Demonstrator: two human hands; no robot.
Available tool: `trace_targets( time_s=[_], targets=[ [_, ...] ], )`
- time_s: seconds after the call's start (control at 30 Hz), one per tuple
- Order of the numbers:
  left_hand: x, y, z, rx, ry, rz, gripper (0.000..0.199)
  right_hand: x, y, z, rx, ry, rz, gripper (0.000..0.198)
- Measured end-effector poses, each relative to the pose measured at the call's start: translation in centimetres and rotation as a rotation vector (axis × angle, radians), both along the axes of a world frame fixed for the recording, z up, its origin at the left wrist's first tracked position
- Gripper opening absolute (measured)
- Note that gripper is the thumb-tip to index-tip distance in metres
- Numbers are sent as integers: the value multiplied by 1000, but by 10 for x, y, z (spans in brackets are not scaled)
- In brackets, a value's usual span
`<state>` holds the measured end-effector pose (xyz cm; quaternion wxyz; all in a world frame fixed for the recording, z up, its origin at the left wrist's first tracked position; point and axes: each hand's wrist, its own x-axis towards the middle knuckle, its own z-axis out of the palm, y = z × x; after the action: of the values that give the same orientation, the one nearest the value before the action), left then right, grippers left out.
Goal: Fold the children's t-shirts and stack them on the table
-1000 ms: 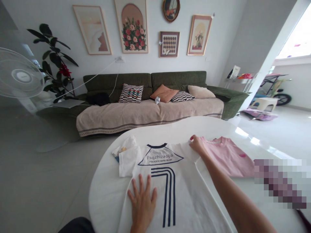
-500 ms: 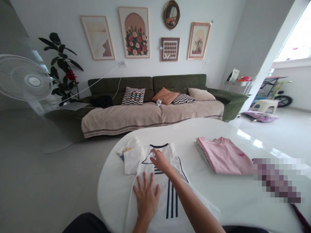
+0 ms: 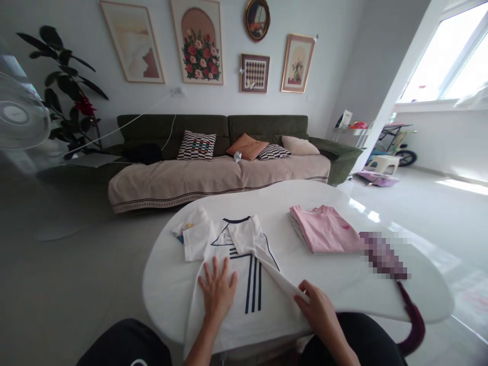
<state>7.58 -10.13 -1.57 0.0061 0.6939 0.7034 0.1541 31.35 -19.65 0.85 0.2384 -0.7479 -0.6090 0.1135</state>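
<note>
White table (image 3: 274, 197) | striped white shirt (image 3: 240, 292), at near edge | white printed cloth (image 3: 196, 217), left | folded pink shirt (image 3: 328, 233), right | blurred purple item (image 3: 383, 254), farther right

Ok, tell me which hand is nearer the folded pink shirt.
Right. The right hand holds the white shirt, on the near side of the folded pink shirt; the left hand lies flat, farther off to the left.

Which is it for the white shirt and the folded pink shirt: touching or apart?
Apart. The head view shows it: a strip of bare white tabletop separates the white shirt from the pink shirt.
</note>
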Motion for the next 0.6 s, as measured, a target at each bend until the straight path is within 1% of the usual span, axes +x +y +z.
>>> trace_targets(
  time_s=[0.07, 0.1, 0.13, 0.2, 0.23, 0.27, 0.33, 0.37, 0.4, 0.47, 0.53, 0.6],
  targets=[
    [-2, 1, 2, 30, -35, -10, 49, -25, -6, 15, 31, -10, 71, 9],
    [-3, 0, 4, 54, -55, -13, 47, -36, -10, 22, 13, -2, 148, 12],
    [-3, -2, 7, 84, -81, -20, 44, -45, -13, 29, -38, 24, 250, 15],
    [1, -9, 14, 134, -181, -76, 38, -56, -15, 41, -190, 111, 464, 20],
    [4, -16, 17, 130, -262, -128, 36, -58, -11, 46, -236, 145, 524, 19],
    [10, -24, 20, 92, -357, -189, 36, -58, -2, 51, -239, 158, 542, 17],
    [23, -44, 21, -71, -534, -294, 38, -56, 28, 59, -141, 107, 467, 13],
    [30, -54, 19, -163, -584, -317, 38, -56, 49, 62, -75, 53, 409, 16],
    [37, -63, 16, -231, -598, -328, 38, -57, 72, 62, -38, 5, 365, 19],
    [48, -75, 8, -316, -566, -318, 43, -67, 119, 57, -16, -37, 329, 19],
    [55, -78, 2, -386, -501, -282, 55, -83, 157, 45, -8, -30, 341, 22],
    [58, -74, -1, -483, -444, -235, 67, -101, 182, 31, -1, 5, 370, 39]
  ],
)
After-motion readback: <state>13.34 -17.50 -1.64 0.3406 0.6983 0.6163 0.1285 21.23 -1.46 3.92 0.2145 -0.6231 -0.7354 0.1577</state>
